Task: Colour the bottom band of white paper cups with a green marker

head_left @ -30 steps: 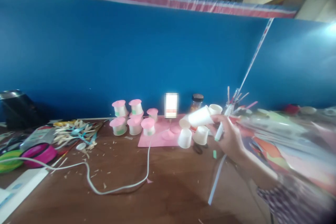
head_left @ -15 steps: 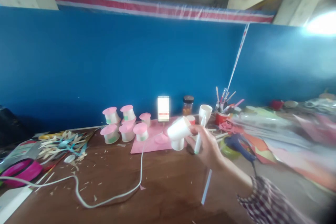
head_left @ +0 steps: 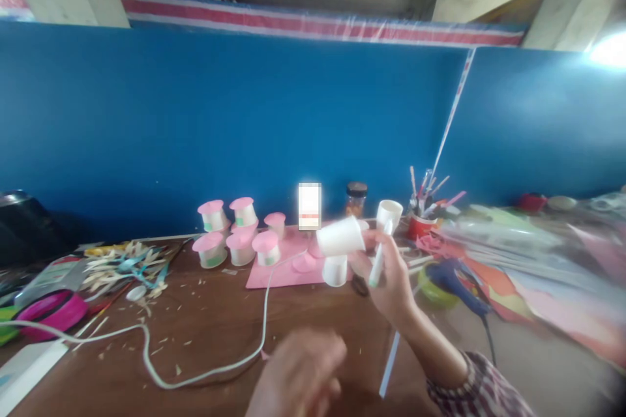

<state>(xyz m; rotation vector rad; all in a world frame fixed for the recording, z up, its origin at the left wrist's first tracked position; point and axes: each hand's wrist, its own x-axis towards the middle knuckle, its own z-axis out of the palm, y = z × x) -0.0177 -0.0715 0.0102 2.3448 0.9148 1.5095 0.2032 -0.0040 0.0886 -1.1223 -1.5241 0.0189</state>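
Observation:
A white paper cup (head_left: 341, 236) is tipped sideways in my right hand (head_left: 395, 283), its wide end toward my fingertips. The same hand also holds a slim white pen (head_left: 379, 260), upright and slightly slanted. Just below that cup, another white cup (head_left: 335, 271) stands upside down near the edge of a pink sheet (head_left: 278, 278). My left hand (head_left: 299, 368), smeared by motion, is over the front of the table with thumb and fingers apart and nothing seen in it. An upright white cup (head_left: 388, 216) stands behind my right hand.
Several pink-topped cups (head_left: 210, 251) are grouped at left centre. A white cable (head_left: 210, 374) snakes across the brown table (head_left: 195, 332). At right lie a blue glue gun (head_left: 457, 283) and paper sheets (head_left: 552, 306). A jar (head_left: 357, 199) and a red pen cup (head_left: 419, 226) stand behind.
My left hand has come into view from the bottom edge. My right hand still holds the paper cup and pen, the cup tilted a little differently. The view has shifted slightly left.

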